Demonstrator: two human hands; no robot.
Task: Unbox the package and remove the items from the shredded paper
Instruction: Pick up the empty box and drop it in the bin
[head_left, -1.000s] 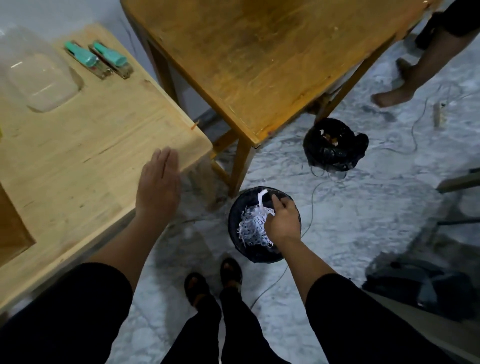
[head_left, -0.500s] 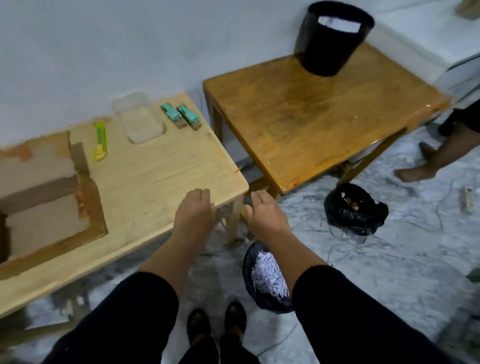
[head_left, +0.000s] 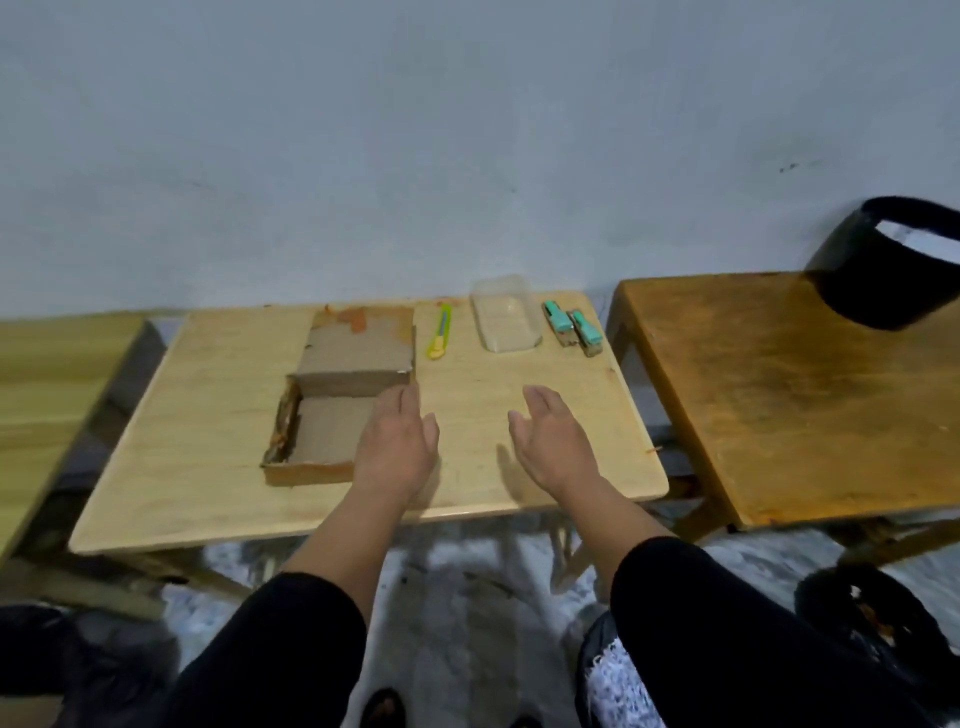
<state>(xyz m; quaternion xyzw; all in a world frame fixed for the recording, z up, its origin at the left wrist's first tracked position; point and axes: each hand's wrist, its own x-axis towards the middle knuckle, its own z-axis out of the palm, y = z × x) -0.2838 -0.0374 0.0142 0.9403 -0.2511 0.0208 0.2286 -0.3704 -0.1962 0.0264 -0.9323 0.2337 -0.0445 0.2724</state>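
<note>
An open cardboard box (head_left: 332, 421) lies on the light wooden table (head_left: 208, 441), its lid flap folded back, and nothing shows inside it. My left hand (head_left: 397, 441) hovers flat over the box's right edge with straight fingers. My right hand (head_left: 553, 441) floats over the bare tabletop to the right, fingers straight, holding nothing. Behind them lie a yellow utility knife (head_left: 439, 338), a clear plastic container (head_left: 506, 319) and two teal staplers (head_left: 571, 330). Shredded paper (head_left: 618, 686) fills a black bin on the floor by my right sleeve.
A darker wooden table (head_left: 779, 389) stands to the right with a black bin (head_left: 888, 260) on its far corner. A black bag (head_left: 872, 618) lies on the floor beneath it. Another wooden surface (head_left: 52, 374) sits at the left. A wall rises behind.
My view has swung up from the floor bin to the table. My right hand left the shredded paper in the bin and both hands now hover over the tabletop by the box.
</note>
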